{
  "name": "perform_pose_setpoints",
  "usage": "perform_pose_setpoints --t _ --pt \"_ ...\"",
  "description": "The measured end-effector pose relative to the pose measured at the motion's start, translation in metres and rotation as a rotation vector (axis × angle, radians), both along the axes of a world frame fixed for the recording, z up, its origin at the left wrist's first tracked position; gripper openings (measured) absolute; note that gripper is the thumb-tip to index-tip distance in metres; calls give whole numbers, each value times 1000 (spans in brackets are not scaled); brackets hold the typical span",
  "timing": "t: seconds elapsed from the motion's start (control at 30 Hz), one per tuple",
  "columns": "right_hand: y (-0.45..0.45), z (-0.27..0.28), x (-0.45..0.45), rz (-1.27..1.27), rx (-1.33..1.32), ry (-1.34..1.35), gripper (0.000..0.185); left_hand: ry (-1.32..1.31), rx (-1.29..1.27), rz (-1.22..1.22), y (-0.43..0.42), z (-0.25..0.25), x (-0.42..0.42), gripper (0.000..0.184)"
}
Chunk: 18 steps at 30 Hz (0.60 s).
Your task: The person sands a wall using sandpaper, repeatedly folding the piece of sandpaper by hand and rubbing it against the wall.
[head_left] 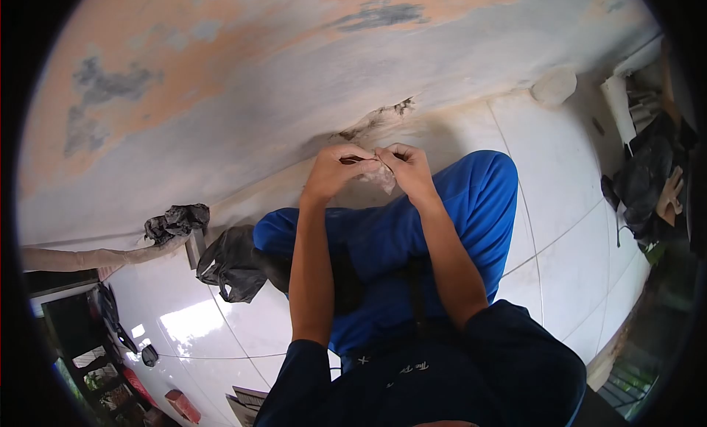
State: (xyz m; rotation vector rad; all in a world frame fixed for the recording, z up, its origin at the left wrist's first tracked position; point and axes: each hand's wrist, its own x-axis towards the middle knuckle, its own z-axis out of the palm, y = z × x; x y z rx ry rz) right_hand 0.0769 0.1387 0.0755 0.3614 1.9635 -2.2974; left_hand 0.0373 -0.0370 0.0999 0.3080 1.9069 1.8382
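My left hand (333, 172) and my right hand (409, 171) are close together above my crossed legs, near the foot of the wall. Between them is a small crumpled clear plastic bag (382, 179), its lower end hanging down. The fingers of both hands are pinched on its upper edge. Whether the bag has anything inside, I cannot tell. My blue trousers (471, 199) lie just below and to the right of the hands.
Ahead rises a wall (243, 96) with peeling paint and a broken patch at its base. Black plastic bags (232, 261) lie on the white tiled floor (560, 206) at left. A red brick (183, 406) is at lower left. Dark bags (642, 178) and a hand-like shape (671, 193) are at right.
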Motion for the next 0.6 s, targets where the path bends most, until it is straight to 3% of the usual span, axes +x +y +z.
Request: perform_pose_setpoints --t 0.23,0.33,0.53,0.6 --pt "-13 11 0 26 -37 41 17 219 -39 255 -1 -19 -8 16" --pt "-14 4 -4 44 0 61 17 193 -44 293 1 -10 -6 14" --pt "-9 5 -3 22 -180 109 23 137 292 395 8 -16 -5 11" --pt "-11 4 -2 8 -245 111 23 168 263 366 6 -16 -6 12"
